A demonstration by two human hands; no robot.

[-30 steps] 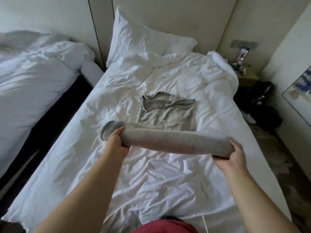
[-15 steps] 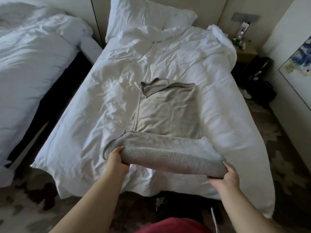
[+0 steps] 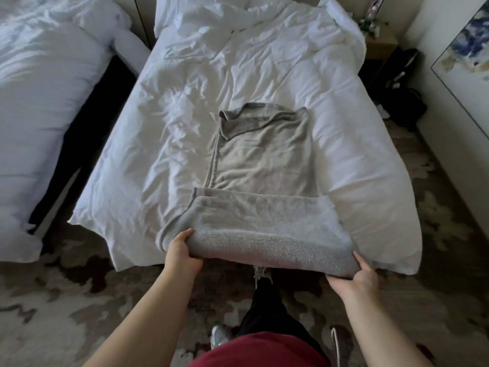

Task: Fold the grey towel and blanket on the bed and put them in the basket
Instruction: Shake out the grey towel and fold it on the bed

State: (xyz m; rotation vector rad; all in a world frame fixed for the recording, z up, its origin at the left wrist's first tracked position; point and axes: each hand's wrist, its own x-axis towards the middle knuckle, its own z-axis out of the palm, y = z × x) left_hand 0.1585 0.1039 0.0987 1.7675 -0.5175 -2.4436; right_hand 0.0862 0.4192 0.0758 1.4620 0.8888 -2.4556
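The left hand (image 3: 182, 251) and right hand (image 3: 356, 280) each clasp one end of the folded grey towel (image 3: 262, 231) at the foot of the bed (image 3: 357, 154), likely keeping the fold flat. The folded blanket (image 3: 262, 152) lies beyond it on the bed. No basket is in view; the fingers under the towel are hidden.

Both arms reach forward, left hand (image 3: 182, 254) and right hand (image 3: 356, 280) apparently gripping.

Two beds, the near bed (image 3: 344, 144) and the far bed (image 3: 39, 102); two grey cloths, the towel (image 3: 259, 234) and blanket (image 3: 262, 154); two hands, left (image 3: 182, 254) and right (image 3: 357, 280).
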